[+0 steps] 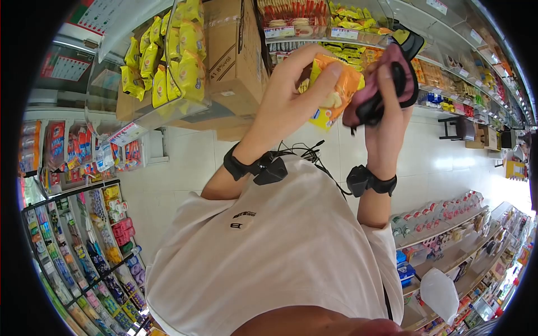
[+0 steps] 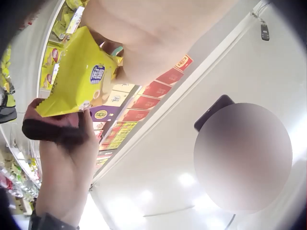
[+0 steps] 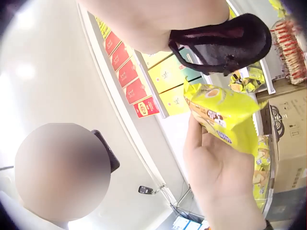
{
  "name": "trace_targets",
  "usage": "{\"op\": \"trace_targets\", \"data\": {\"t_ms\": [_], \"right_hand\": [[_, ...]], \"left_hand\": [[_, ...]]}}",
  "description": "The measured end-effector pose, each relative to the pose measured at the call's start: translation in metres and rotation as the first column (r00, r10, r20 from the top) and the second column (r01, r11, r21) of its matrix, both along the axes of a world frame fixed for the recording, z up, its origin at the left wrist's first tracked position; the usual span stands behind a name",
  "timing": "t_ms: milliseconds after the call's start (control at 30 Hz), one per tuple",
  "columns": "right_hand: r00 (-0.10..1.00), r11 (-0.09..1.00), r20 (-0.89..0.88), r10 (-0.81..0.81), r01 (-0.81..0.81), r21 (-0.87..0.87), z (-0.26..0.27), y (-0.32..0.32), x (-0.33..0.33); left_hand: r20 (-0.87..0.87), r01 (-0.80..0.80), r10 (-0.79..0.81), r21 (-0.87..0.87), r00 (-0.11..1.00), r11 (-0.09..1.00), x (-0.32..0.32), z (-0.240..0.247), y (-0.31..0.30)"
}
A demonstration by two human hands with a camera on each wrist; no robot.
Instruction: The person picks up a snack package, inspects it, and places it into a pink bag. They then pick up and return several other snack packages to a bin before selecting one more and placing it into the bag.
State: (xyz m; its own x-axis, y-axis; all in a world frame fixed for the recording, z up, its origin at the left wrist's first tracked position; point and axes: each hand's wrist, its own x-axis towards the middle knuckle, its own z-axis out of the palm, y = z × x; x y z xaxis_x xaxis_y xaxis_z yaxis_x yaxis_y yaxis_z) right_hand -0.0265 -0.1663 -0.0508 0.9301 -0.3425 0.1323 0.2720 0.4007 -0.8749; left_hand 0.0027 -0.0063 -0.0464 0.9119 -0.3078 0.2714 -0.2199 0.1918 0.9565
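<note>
My left hand (image 1: 294, 96) pinches a snack packet (image 1: 341, 89): thumb flat on the front, fingers behind. Packet = puffy pillow shape, thin glossy film, creased, zigzag-cut end. Front goes orange with a pale food print; the left wrist view shows a bright yellow side with a small blue logo. It's held up at chest front, tilted.

My right hand (image 1: 386, 126) grips a pink-and-black item (image 1: 394, 59): soft, looks like fabric, rounded, thick black edging. Pouch-like, can't tell exactly what. It's just beside the packet; whether they touch, can't tell.

Each wrist: black strap with an angular matte black block (image 1: 271, 171). White shirt (image 1: 269, 241), smooth knit-looking cloth, small dark print. Thin black cables (image 1: 314, 155) in loose loops by my waist.

Farther left: brown cardboard carton (image 1: 232, 61), sharp corners, printed side. Next to it, a clear rigid plastic bin (image 1: 151, 117) of crinkly yellow packets (image 1: 162, 50). Floor (image 1: 185, 151): pale, shiny tile.
</note>
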Motion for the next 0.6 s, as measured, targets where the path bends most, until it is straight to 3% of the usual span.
{"op": "trace_targets", "data": {"t_ms": [67, 100, 167, 200, 233, 267, 300, 333, 433, 500, 600], "right_hand": [[0.999, 0.986, -0.033, -0.038, 0.043, 0.159, -0.010, -0.003, 0.009], [0.999, 0.987, 0.040, 0.021, -0.027, 0.160, -0.006, 0.002, 0.009], [0.978, 0.955, 0.112, 0.176, -0.197, 0.220, -0.005, 0.025, 0.006], [0.994, 0.995, 0.038, 0.104, -0.104, -0.002, -0.006, 0.034, 0.002], [1.000, 0.974, -0.030, 0.011, -0.017, -0.228, -0.007, 0.044, -0.001], [1.000, 0.917, -0.004, 0.020, -0.020, -0.398, -0.003, 0.046, -0.003], [0.999, 0.834, 0.029, 0.024, -0.004, -0.551, 0.001, 0.048, -0.006], [0.996, 0.817, 0.075, 0.041, 0.010, -0.577, 0.000, 0.049, -0.003], [0.995, 0.833, -0.003, 0.096, -0.082, -0.547, 0.007, 0.046, -0.006], [0.978, 0.888, -0.160, 0.130, -0.187, -0.421, 0.006, 0.041, -0.006], [0.970, 0.927, -0.203, 0.133, -0.194, -0.321, -0.004, 0.040, -0.005]], "left_hand": [[0.008, -0.042, 0.043, -0.087, 0.999, 0.995, 0.000, -0.002, -0.008], [0.013, -0.060, 0.063, -0.131, 0.998, 0.990, 0.001, -0.003, -0.014], [0.241, -0.284, 0.282, -0.024, 0.929, 0.958, 0.005, -0.012, -0.027], [0.356, -0.399, 0.370, 0.009, 0.858, 0.917, 0.008, -0.015, -0.031], [0.416, -0.477, 0.424, 0.025, 0.804, 0.879, 0.011, -0.017, -0.032], [0.445, -0.504, 0.454, -0.006, 0.772, 0.864, 0.014, -0.017, -0.033], [0.474, -0.530, 0.483, -0.040, 0.736, 0.847, 0.017, -0.017, -0.034], [0.499, -0.556, 0.514, -0.076, 0.698, 0.828, 0.018, -0.017, -0.034], [0.555, -0.577, 0.538, -0.123, 0.634, 0.807, 0.020, -0.016, -0.027], [0.573, -0.529, 0.516, -0.162, 0.637, 0.833, 0.020, -0.013, -0.021], [0.620, -0.385, 0.425, -0.206, 0.660, 0.900, 0.022, -0.013, -0.013]]}}
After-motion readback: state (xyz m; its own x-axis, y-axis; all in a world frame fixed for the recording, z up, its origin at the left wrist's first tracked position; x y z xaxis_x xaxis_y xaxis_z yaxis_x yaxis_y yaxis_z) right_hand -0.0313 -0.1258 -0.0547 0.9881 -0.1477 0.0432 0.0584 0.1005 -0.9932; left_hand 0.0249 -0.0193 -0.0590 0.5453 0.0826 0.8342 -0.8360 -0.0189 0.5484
